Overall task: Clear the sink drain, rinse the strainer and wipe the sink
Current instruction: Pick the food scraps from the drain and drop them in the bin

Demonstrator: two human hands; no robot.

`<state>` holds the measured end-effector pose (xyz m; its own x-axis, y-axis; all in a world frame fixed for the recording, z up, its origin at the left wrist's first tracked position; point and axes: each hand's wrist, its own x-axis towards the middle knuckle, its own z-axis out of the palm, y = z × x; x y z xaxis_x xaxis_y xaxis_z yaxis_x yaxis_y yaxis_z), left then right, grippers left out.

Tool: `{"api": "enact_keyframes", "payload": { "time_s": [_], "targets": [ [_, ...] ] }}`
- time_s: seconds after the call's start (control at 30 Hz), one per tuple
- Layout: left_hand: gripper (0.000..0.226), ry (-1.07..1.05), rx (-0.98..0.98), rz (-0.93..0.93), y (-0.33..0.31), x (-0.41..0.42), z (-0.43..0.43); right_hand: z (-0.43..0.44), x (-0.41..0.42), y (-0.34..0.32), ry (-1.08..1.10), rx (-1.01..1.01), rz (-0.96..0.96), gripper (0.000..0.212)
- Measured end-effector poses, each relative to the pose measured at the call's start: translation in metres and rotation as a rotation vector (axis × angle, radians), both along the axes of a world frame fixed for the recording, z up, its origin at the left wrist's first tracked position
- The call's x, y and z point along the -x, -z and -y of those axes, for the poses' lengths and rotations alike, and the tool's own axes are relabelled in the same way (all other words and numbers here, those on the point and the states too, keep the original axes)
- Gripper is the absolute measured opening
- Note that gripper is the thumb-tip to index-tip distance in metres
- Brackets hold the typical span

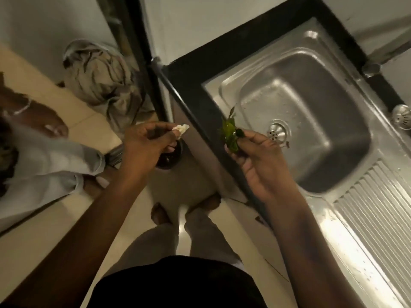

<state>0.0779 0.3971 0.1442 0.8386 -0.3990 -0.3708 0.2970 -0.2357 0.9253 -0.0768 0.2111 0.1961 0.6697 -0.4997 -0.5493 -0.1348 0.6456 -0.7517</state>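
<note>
Green wet leaves (230,133) sat pinched in the right hand (259,162) beside the steel sink (347,165), near its drain (276,130); the left hand (144,144) gripped a white scrap (180,128) in closed fingers over the floor.

No readable text, label, brand, number or sign shows on anything in view.

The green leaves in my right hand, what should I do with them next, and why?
Probably drop them into the dark bin on the floor under your left hand. The right hand pinches wet green leaves beside the sink, and the drain looks clear.
</note>
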Motion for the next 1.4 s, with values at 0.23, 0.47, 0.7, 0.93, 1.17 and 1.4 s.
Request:
{"api": "enact_keyframes", "payload": {
  "time_s": [0.23, 0.47, 0.7, 0.93, 1.17, 1.4],
  "targets": [
    [0.011, -0.270, -0.105, -0.240, 0.080, -0.011, -0.082, -0.087, -0.066, 0.098, -0.231, -0.109, -0.198, 0.024],
    [0.027, -0.437, -0.212, -0.429, 0.229, -0.021, -0.098, -0.127, -0.127, 0.267, -0.212, -0.025, -0.553, 0.031],
    [0.017, -0.464, -0.289, -0.483, 0.372, -0.046, -0.089, -0.123, -0.179, 0.425, -0.333, 0.246, -0.717, 0.025],
    [0.008, -0.387, -0.424, -0.377, 0.471, -0.070, -0.061, -0.113, -0.208, 0.529, -0.553, 0.604, -0.770, 0.018],
    [0.020, -0.226, -0.512, -0.358, 0.502, -0.084, -0.051, -0.108, -0.218, 0.567, -0.681, 0.782, -0.714, 0.024],
    [0.025, -0.318, -0.438, -0.312, 0.440, -0.073, -0.067, -0.124, -0.209, 0.503, -0.464, 0.774, -0.610, 0.019]
  ]
}}
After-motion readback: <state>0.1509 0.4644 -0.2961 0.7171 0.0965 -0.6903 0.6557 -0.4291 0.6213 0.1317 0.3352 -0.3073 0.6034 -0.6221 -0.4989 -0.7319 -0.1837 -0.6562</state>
